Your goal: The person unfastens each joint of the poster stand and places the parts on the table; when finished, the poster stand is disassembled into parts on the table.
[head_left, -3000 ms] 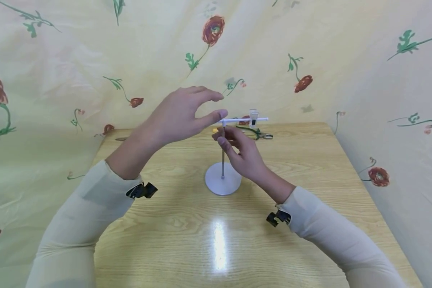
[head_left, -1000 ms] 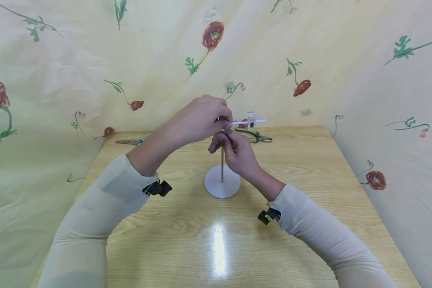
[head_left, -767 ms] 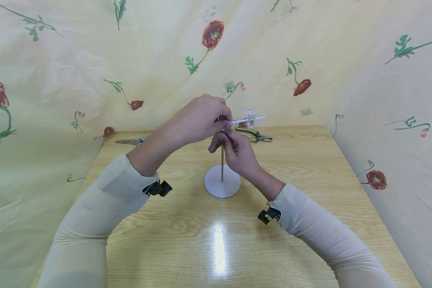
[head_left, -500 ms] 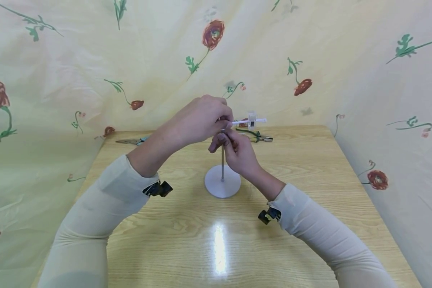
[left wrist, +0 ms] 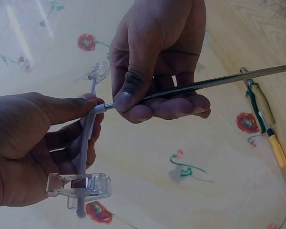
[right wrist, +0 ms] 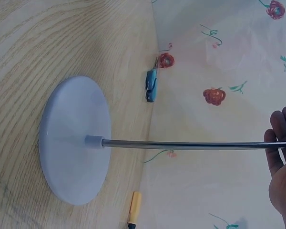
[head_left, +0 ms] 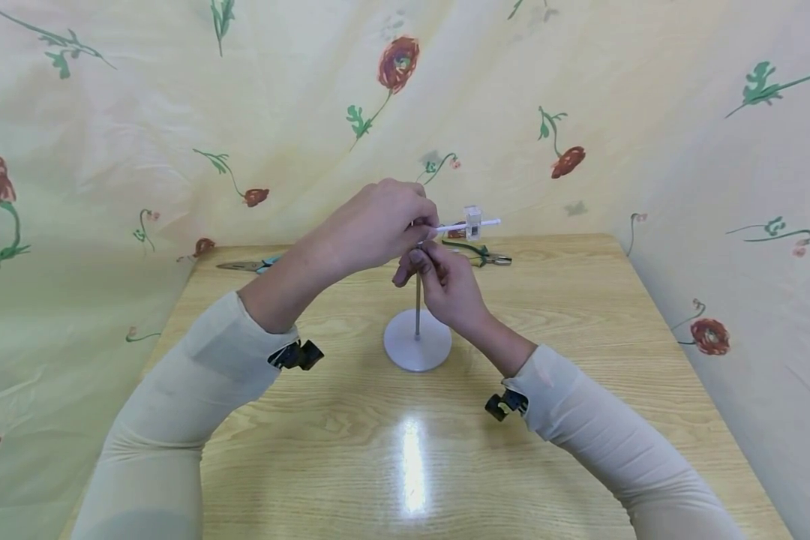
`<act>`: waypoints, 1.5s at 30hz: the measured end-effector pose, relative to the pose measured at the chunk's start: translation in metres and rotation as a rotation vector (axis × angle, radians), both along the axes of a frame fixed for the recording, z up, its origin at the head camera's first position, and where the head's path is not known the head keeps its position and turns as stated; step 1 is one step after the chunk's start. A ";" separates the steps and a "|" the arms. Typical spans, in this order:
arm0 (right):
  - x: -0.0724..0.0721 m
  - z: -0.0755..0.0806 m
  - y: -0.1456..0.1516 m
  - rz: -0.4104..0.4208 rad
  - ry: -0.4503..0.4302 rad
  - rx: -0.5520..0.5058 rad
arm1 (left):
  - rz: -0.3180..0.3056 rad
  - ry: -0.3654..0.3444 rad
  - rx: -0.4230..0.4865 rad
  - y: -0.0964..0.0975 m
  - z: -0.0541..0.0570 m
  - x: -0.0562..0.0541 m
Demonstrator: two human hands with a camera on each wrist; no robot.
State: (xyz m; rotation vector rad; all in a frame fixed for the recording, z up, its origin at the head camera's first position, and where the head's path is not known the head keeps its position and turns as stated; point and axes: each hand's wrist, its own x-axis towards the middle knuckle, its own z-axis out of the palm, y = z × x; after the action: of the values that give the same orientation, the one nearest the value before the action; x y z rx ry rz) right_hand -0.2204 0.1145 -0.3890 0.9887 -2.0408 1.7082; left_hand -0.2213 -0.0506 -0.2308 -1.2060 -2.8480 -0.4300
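Note:
A small stand has a round white base (head_left: 398, 356), a thin metal rod (head_left: 418, 304) and a white crossbar (head_left: 451, 227) on top. My left hand (head_left: 385, 225) pinches the crossbar between thumb and fingers, right at its joint with the rod. Just below, my right hand (head_left: 455, 285) grips the upper rod with thumb and curled fingers. One clear plastic clip (left wrist: 78, 186) sits near an end of the crossbar in the left wrist view, and another clear clip (left wrist: 97, 72) is at the opposite end. The head view hides that second clip behind my left hand.
Along the wooden table's (head_left: 547, 420) back edge lie green-handled pliers (head_left: 491, 259) and a blue-handled tool with a long pointed metal nose (head_left: 243, 266). A yellow-handled tool (left wrist: 278, 150) lies beside the pliers. Flower-patterned cloth (head_left: 297, 90) surrounds the back and sides.
Three seconds ago my left hand was spread beside the crossbar; it has since taken hold of it. My right hand has moved up the rod. Lately the crossbar has wobbled slightly.

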 end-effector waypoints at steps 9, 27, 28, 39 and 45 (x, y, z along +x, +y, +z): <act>0.000 0.003 0.002 0.009 0.008 0.005 | 0.018 0.070 0.094 -0.009 0.024 0.006; 0.000 0.002 0.005 -0.018 0.002 0.026 | 0.241 -0.208 0.344 -0.039 0.021 -0.006; 0.000 0.002 0.005 -0.018 0.001 0.026 | 0.249 -0.223 0.353 -0.041 0.020 -0.007; 0.001 0.002 0.004 -0.015 -0.006 0.030 | 0.316 -0.338 0.408 -0.061 0.000 -0.013; 0.001 0.000 0.004 -0.018 0.000 0.038 | 0.359 -0.429 0.449 -0.075 -0.012 -0.015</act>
State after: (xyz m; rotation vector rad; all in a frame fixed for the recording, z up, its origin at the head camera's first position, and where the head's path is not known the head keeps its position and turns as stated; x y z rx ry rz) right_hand -0.2197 0.1181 -0.3887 0.9794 -2.0836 1.6660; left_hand -0.2359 -0.1258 -0.2431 -0.5625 -2.9462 -1.3485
